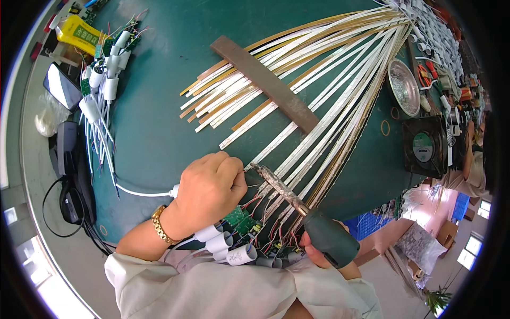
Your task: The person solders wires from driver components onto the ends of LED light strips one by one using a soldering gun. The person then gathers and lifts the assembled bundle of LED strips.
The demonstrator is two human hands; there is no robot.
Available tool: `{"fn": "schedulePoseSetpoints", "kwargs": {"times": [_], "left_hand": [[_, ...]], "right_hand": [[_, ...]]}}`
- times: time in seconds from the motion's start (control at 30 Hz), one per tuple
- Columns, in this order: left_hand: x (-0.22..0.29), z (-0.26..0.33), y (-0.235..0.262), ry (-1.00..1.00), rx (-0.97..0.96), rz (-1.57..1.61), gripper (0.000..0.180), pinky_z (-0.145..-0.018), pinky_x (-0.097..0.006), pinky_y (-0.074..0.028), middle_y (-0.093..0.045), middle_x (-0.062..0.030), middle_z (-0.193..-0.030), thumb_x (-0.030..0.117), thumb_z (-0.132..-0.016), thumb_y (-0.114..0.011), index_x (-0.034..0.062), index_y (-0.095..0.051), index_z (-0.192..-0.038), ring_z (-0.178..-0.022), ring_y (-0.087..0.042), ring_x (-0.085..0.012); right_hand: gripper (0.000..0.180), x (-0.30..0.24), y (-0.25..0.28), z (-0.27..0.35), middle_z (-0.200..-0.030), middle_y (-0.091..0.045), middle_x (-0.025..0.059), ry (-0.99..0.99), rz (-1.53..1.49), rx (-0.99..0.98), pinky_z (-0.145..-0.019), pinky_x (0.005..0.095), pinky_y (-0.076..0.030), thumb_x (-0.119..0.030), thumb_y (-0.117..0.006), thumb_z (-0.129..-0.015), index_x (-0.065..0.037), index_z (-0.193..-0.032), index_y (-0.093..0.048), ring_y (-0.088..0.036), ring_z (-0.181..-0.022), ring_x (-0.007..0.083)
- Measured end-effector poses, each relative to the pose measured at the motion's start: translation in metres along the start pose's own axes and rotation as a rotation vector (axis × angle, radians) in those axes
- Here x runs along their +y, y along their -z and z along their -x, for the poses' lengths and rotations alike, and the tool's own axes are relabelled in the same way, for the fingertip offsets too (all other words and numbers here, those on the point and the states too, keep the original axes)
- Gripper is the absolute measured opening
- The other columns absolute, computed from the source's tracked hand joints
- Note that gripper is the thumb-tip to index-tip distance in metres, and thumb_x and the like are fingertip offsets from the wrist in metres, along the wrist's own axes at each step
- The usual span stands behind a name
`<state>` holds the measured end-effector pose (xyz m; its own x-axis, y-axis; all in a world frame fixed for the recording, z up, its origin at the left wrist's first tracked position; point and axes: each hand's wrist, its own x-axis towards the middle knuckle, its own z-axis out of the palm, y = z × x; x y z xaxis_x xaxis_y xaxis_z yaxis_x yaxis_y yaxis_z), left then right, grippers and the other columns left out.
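Observation:
My right hand (pixel 317 254) grips the dark green handle of a soldering iron (pixel 330 238). The iron's worn metal shaft slants up and left, its tip close to the fingers of my left hand (pixel 210 181). That left hand is closed in a pinch by the end of a white LED strip (pixel 271 144); what lies between its fingers is hidden. A white cable (pixel 143 193) runs in from the left and disappears behind the hand. Below it are green circuit boards (pixel 241 220) with thin red and white wires, and white plastic tubes (pixel 218 242) close to my body.
A brown bar (pixel 265 80) lies across the fanned strips on the green tabletop (pixel 159 122). To the left are bundled cables with tubes (pixel 109 87), a phone (pixel 62 86) and a yellow bottle (pixel 79 34). At right stand a metal bowl (pixel 404 87) and a black fan (pixel 424 146).

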<state>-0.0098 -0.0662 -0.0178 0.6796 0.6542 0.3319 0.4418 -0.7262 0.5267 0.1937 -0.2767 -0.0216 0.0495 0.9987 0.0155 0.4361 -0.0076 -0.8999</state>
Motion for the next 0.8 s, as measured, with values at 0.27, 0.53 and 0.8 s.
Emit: {"fn": "schedulePoseSetpoints", "kwargs": {"times": [0.27, 0.53, 0.8], "left_hand": [[-0.003, -0.004, 0.003, 0.042, -0.092, 0.058, 0.016, -0.051, -0.034, -0.046, -0.055, -0.005, -0.063, -0.004, -0.066, -0.071, 0.0062, -0.061, -0.074, -0.056, -0.057, -0.0225], [-0.004, -0.006, 0.004, 0.061, -0.102, 0.089, 0.015, -0.05, -0.032, -0.046, -0.056, -0.005, -0.063, -0.004, -0.067, -0.071, 0.0054, -0.061, -0.073, -0.054, -0.057, -0.0207], [-0.004, -0.006, 0.005, 0.056, -0.112, 0.085, 0.014, -0.05, -0.032, -0.046, -0.056, -0.0049, -0.063, -0.003, -0.067, -0.071, 0.0051, -0.062, -0.074, -0.055, -0.058, -0.0198]], "right_hand": [[0.009, 0.007, -0.001, 0.004, -0.071, -0.066, 0.0049, 0.084, -0.003, 0.055, -0.058, 0.0285, -0.05, -0.003, -0.071, -0.07, -0.007, -0.076, -0.066, -0.064, -0.062, 0.0199], [0.008, 0.002, 0.002, -0.001, -0.072, -0.067, 0.0042, 0.121, 0.163, 0.052, -0.059, 0.0294, -0.051, -0.006, -0.072, -0.071, -0.009, -0.077, -0.068, -0.065, -0.063, 0.02], [0.017, 0.001, -0.002, 0.008, -0.082, -0.07, 0.0043, 0.083, 0.308, 0.058, -0.064, 0.0343, -0.051, -0.009, -0.075, -0.072, -0.011, -0.088, -0.071, -0.066, -0.071, 0.0238]]}}
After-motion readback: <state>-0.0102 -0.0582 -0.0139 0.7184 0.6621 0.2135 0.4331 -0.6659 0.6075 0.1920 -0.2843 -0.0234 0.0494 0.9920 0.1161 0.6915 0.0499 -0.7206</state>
